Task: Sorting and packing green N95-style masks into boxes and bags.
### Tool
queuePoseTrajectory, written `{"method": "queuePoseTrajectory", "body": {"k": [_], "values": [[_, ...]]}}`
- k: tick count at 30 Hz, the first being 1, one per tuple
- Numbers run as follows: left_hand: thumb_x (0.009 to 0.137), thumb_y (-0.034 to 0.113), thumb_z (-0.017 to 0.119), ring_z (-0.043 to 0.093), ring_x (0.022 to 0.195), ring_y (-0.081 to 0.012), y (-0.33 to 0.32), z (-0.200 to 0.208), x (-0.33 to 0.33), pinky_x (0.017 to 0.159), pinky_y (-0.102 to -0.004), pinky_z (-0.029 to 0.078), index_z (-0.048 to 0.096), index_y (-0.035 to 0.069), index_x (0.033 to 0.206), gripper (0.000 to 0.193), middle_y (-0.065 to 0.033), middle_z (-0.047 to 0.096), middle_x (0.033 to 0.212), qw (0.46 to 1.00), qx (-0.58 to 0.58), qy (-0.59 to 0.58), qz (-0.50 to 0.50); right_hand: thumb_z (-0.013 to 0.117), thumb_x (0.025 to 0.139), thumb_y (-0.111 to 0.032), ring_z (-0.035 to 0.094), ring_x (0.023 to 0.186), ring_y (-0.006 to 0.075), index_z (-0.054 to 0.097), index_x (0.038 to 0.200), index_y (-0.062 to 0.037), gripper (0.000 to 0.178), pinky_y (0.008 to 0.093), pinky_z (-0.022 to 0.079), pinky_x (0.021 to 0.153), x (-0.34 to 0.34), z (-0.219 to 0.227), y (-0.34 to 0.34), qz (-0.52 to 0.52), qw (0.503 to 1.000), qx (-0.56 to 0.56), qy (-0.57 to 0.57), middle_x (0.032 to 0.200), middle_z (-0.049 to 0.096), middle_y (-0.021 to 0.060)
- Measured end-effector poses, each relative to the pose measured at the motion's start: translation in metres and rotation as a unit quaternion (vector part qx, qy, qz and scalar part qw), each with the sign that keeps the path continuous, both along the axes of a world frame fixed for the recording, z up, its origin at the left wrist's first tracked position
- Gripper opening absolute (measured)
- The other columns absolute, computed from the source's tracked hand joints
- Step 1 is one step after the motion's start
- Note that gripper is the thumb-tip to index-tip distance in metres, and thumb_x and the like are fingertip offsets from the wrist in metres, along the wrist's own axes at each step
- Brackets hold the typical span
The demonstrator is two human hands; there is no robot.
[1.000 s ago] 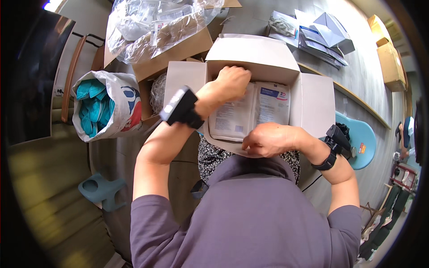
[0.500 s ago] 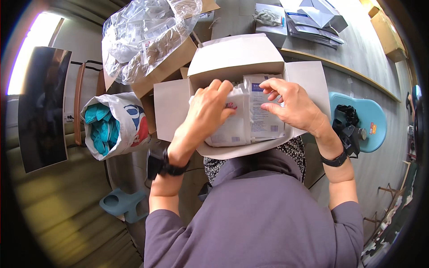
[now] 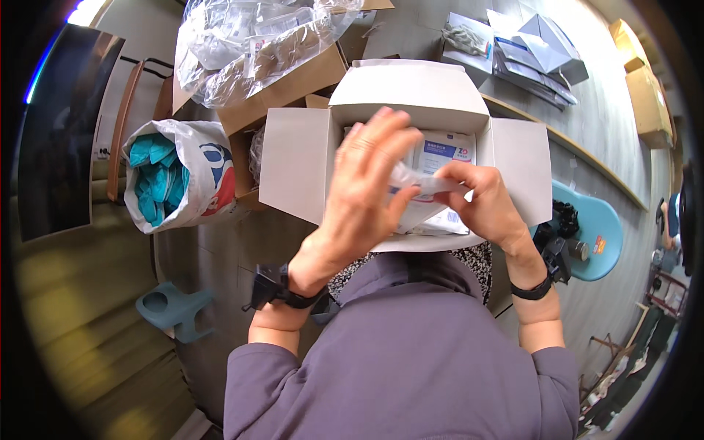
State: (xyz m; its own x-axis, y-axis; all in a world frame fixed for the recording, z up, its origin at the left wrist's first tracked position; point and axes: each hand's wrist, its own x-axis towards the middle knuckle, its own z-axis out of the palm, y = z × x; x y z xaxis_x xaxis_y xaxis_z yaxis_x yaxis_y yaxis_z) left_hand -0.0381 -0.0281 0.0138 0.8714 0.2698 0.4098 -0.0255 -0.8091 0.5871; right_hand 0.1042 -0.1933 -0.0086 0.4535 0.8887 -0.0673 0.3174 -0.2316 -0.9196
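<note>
An open white carton [image 3: 297, 165] sits before me, its flaps spread. Flat white packets with blue print [image 3: 449, 147] lie inside it. My right hand [image 3: 484, 202] is closed, thumb and fingers pinching the edge of a thin white plastic packet [image 3: 419, 183] held over the carton. On the left side of the carton my left hand [image 3: 367, 180] has its fingers stretched out, slightly blurred by motion. Its thumb is close to the plastic packet; whether it touches is hard to see. The left hand hides part of the carton's contents.
To the left stands a white bag [image 3: 202, 183] of teal packets. Behind it, a brown cardboard box [image 3: 286, 92] holds clear plastic packaging [image 3: 242, 44]. A blue stool [image 3: 598, 242] with black items is at right. Flattened grey-white cartons [image 3: 539, 66] lie at the far right.
My right hand has gone from open to pinching the plastic packet, which is raised from the carton. My left hand's fingers have straightened. The whole view has shifted slightly.
</note>
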Motion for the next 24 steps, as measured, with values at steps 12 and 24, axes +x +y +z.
{"method": "queuePoseTrajectory", "body": {"k": [12, 24], "values": [[0.083, 0.007, 0.077, 0.068, 0.097, -0.0276, 0.008, -0.027, -0.012, 0.083, -0.0387, 0.054, 0.064, 0.003, 0.098, 0.021, -0.0116, 0.067, 0.109, 0.958, -0.25, 0.12, 0.07, 0.079, 0.075, 0.0, 0.067, 0.106, 0.0291, 0.065, 0.119, -0.0004, 0.046, 0.0342, 0.051, 0.095, 0.006, 0.001, 0.007, 0.003, 0.993, -0.011, -0.116, 0.113, 0.07, 0.0145], [0.085, -0.003, 0.068, 0.059, 0.077, -0.0357, -0.011, -0.046, -0.013, 0.068, -0.0405, 0.048, 0.056, 0.0, 0.092, 0.014, -0.0154, 0.059, 0.09, 0.974, -0.215, 0.061, 0.039, 0.08, 0.075, -0.004, 0.062, 0.088, 0.0272, 0.069, 0.097, -0.0031, 0.024, 0.0355, 0.05, 0.081, 0.009, 0.0, 0.006, -0.02, 0.972, 0.028, -0.234, 0.094, 0.066, 0.0107]]}}
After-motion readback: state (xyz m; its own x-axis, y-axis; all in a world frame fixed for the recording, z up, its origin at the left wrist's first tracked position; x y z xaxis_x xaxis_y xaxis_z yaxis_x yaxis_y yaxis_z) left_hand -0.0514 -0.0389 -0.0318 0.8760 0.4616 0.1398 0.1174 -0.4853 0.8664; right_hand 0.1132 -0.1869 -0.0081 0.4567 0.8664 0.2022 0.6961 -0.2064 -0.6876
